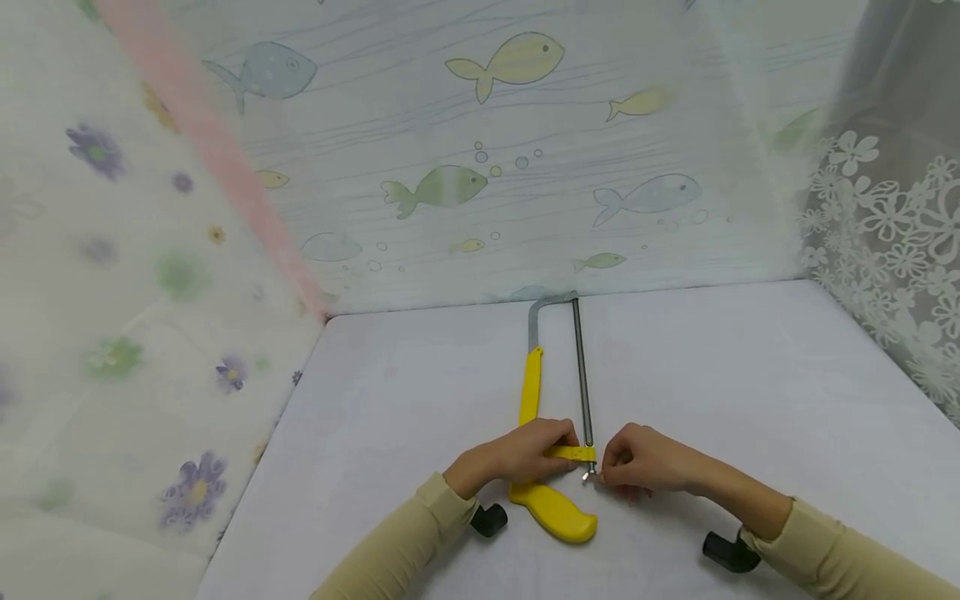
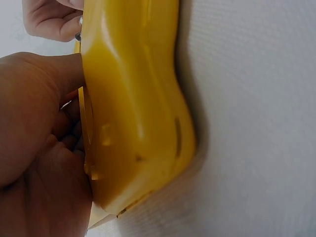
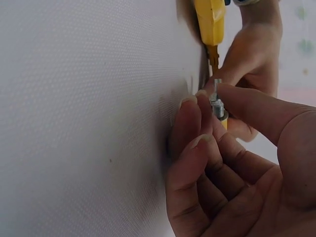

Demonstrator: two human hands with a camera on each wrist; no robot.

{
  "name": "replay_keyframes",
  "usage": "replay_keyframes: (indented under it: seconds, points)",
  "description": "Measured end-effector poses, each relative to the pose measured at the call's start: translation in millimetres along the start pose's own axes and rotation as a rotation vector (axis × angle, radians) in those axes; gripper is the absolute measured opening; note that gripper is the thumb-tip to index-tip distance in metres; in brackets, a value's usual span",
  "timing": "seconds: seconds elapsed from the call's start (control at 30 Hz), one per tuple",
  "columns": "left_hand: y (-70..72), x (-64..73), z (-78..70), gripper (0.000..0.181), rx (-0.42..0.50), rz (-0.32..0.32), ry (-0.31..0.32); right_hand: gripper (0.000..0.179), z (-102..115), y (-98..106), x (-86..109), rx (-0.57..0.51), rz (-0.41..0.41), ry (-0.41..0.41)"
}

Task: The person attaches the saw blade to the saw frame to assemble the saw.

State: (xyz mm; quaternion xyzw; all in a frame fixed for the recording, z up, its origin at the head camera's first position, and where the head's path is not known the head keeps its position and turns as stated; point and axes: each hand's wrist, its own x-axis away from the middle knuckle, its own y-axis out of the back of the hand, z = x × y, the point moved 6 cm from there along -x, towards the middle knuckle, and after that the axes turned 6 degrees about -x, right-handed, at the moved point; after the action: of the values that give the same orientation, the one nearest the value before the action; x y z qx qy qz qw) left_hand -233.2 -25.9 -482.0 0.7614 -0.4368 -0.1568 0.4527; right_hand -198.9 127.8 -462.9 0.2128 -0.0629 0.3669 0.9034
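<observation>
A hacksaw (image 1: pixel 558 515) with a yellow handle and a grey metal frame lies on the white table, its handle toward me. Its long dark blade (image 1: pixel 582 375) runs along the right side. My left hand (image 1: pixel 528 450) grips the yellow frame just above the handle, thumb over the crosspiece near the blade's close end. At that end a small silver wing nut (image 1: pixel 588 477) sits on a threaded bolt (image 3: pixel 218 108). My right hand (image 1: pixel 648 458) pinches the wing nut between thumb and curled fingers. The left wrist view shows the yellow handle (image 2: pixel 133 108) large, close beside the left palm.
A fish-patterned curtain (image 1: pixel 450 125) hangs behind the table's far edge, where the hacksaw's frame end reaches. Flower-patterned fabric (image 1: pixel 172 375) borders the left, white lace (image 1: pixel 892 217) the right. Black wrist-worn devices (image 1: pixel 731 552) sit under both wrists.
</observation>
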Motion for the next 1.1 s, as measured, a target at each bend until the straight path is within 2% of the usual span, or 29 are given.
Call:
replay_keyframes:
  seconds: [0.37, 0.73, 1.1]
  points:
    - [-1.9, -1.0, 1.5, 0.014, 0.002, -0.01, -0.011, 0.015, -0.4, -3.2, -1.4, -0.027, 0.017, 0.027]
    - [-2.0, 0.4, -0.2, 0.014, -0.005, -0.003, -0.006, 0.037, 0.2, -7.7, -1.8, -0.057, 0.025, 0.027]
    - [-0.6, 0.0, -0.4, 0.014, -0.008, -0.003, -0.013, 0.035, -1.1, -8.2, -4.9, -0.066, 0.022, 0.017]
